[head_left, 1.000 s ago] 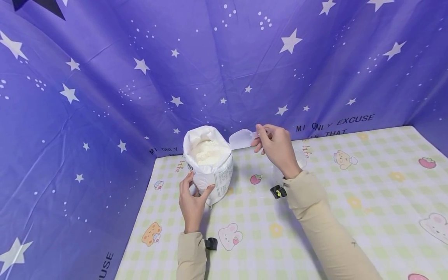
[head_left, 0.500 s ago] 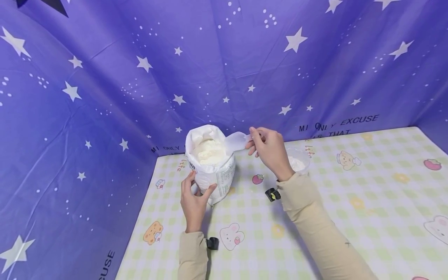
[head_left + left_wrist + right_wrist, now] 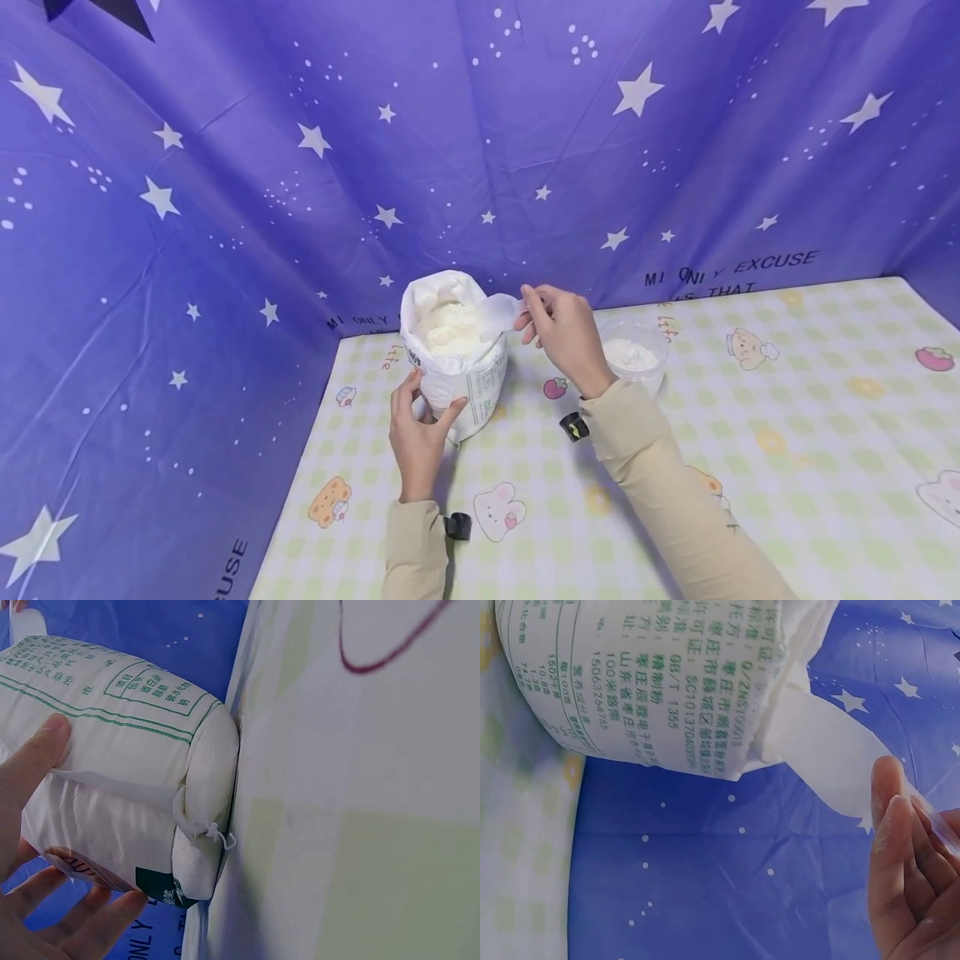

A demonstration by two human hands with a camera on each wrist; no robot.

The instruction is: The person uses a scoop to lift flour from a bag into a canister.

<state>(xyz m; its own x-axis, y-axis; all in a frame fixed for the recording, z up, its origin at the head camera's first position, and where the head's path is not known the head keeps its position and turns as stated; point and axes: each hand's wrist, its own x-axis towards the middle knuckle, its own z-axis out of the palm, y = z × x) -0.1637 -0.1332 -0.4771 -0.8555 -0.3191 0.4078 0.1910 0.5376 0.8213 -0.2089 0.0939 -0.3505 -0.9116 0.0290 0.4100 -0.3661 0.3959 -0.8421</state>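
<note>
A white cloth bag (image 3: 468,379) with green print stands upright, its mouth open and pale flour (image 3: 446,329) inside. My left hand (image 3: 420,437) grips the bag low on the near side; in the left wrist view, the thumb lies on one face and the fingers (image 3: 105,919) on the other. A translucent white plastic scoop (image 3: 497,315) is pinched by its handle in my right hand (image 3: 566,333). Its blade (image 3: 829,754) reaches over the bag's right rim, and the tip is hidden inside the mouth in the right wrist view. Powder clings to the right fingertips (image 3: 887,780).
Right of the bag, partly behind my right wrist, a clear plastic bowl (image 3: 657,377) holds white flour. The table has a checked cloth (image 3: 540,467) with cartoon prints. A purple star-patterned curtain (image 3: 450,150) hangs close behind and along the left.
My right hand has moved left and slightly down, bringing the scoop from beside the bag to over its rim. More of the bowl now shows. The left hand keeps its grip.
</note>
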